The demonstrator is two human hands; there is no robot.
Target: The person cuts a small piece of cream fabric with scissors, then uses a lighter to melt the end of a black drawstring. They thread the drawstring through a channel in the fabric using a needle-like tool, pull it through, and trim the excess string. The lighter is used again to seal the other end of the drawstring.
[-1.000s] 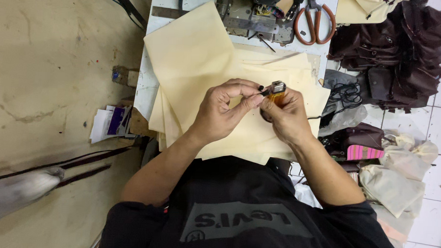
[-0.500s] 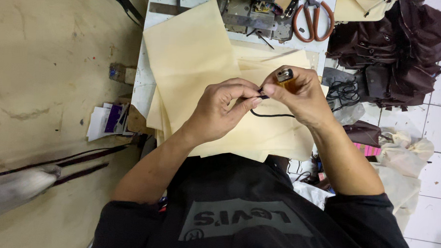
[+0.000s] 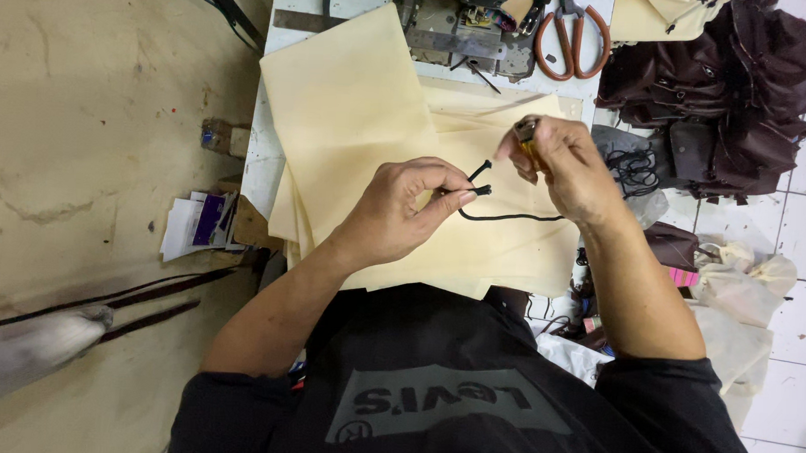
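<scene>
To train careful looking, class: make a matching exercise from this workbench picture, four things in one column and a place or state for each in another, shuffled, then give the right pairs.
Things:
1. black cord
2. small lighter
3. orange-handled scissors
4. dark brown fabric pieces

Places or states:
A. heaped at the bench's right side
B. pinched by its ends in the left hand
C. lying at the top by the sewing machine
D. gripped in the right hand

Pairs: 1-B, 2-D, 3-C, 4-A
</scene>
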